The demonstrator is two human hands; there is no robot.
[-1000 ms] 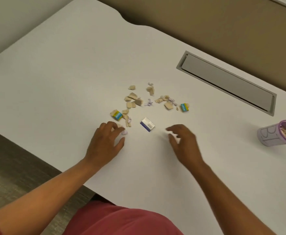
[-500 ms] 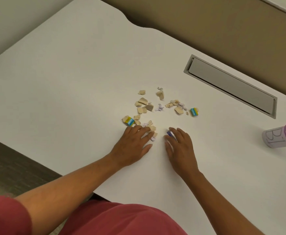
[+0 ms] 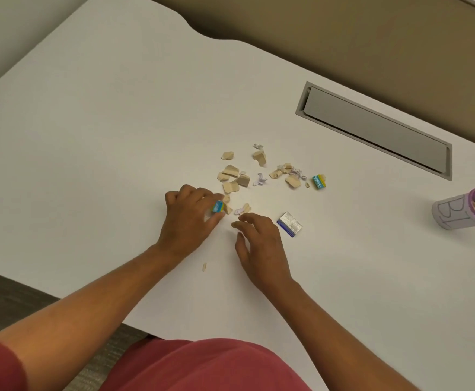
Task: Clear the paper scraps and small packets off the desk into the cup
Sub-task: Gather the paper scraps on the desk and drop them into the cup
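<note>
Tan and pale purple paper scraps lie scattered mid-desk. My left hand rests at the pile's near-left edge, its fingers curled round a small blue-and-yellow packet. My right hand hovers just right of it, fingers loosely curled and tips near a scrap; it holds nothing that I can see. A blue-and-white packet lies just right of the right hand. A second blue-and-yellow packet sits at the pile's right end. The purple-rimmed cup, with scraps inside, is at the far right.
One stray tan scrap lies between my forearms. A grey cable hatch is set into the white desk behind the pile. The desk's near edge runs under my arms, with floor at the lower left.
My left hand has curled round the blue-and-yellow packet. My right hand has come off the blue-and-white packet, which now lies uncovered to its right.
</note>
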